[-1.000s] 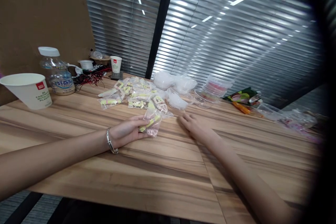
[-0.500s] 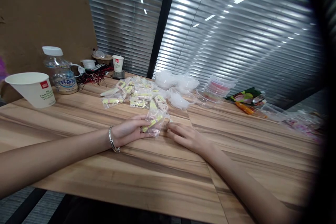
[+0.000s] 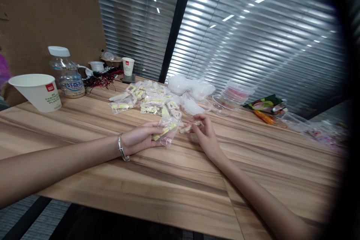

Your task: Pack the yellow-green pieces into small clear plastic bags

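Note:
My left hand (image 3: 143, 137), a silver bracelet on its wrist, grips a small clear plastic bag (image 3: 168, 129) with yellow and pinkish pieces inside. To its right, my right hand (image 3: 206, 135) pinches a small pale, knobbly piece (image 3: 188, 128) between thumb and fingers, just above the table. What exactly that piece is cannot be made out. Beyond both hands lies a pile of similar clear bags (image 3: 153, 99) with yellow and pale contents. A pale beige piece (image 3: 176, 114) lies at the pile's near edge, behind the held bag.
White plastic bowls (image 3: 194, 103) and stacked clear containers (image 3: 234, 95) stand behind the hands. At left are a paper cup (image 3: 38, 93), a bottle (image 3: 69, 78) and tangled red wires (image 3: 102, 81). A second cup (image 3: 128, 66) stands farther back; a green packet (image 3: 264, 103) lies right.
My right hand has lifted from the table and turned, now pinching a small pale piece. My left hand keeps its hold on the bag. The view has shifted slightly.

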`<state>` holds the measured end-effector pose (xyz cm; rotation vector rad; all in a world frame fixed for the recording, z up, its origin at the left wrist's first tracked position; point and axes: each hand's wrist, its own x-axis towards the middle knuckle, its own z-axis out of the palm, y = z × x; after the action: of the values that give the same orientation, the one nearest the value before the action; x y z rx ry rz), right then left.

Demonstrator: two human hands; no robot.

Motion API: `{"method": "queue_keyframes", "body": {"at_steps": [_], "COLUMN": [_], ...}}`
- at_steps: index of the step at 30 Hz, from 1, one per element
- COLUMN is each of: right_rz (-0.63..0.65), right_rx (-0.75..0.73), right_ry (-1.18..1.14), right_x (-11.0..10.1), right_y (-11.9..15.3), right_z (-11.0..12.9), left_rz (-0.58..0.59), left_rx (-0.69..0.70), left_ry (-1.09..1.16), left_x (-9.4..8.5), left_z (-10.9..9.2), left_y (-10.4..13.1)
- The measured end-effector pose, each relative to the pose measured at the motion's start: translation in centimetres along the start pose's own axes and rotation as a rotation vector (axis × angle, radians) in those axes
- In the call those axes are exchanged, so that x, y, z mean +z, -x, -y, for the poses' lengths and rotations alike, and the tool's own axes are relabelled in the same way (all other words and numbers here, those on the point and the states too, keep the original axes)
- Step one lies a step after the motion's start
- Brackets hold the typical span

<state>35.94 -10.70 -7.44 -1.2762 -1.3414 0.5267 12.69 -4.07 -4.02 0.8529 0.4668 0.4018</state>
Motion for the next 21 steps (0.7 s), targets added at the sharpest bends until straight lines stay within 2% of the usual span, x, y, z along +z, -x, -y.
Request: {"method": "queue_keyframes", "body": {"at_steps": [3,10,15,21], "right_rz": [0.036,0.201,0.193,0.162], "right_rx": [0.03,-0.027,0.065,0.109], "right_ry": [0.076,0.306,0.176,-0.038], "right_x": [-0.2,-0.2,-0.3,-0.1], "right_y": [-0.2,-0.2,-0.5,-0.7], "right_z": [-0.5,-0.7,-1.7,-1.5], "left_rz": [0.012,0.026,0.022,0.109], "left_rx": [0.006,0.013,0.011,0.027], "left_ry": [-0.006,-0.034,-0.04,-0.125], "left_x": [0.0,-0.2,-0.1,-0.4], "left_z": [0.0,0.1,0.1,0.3], "left_y": [0.0,0.0,0.0,-0.1]}}
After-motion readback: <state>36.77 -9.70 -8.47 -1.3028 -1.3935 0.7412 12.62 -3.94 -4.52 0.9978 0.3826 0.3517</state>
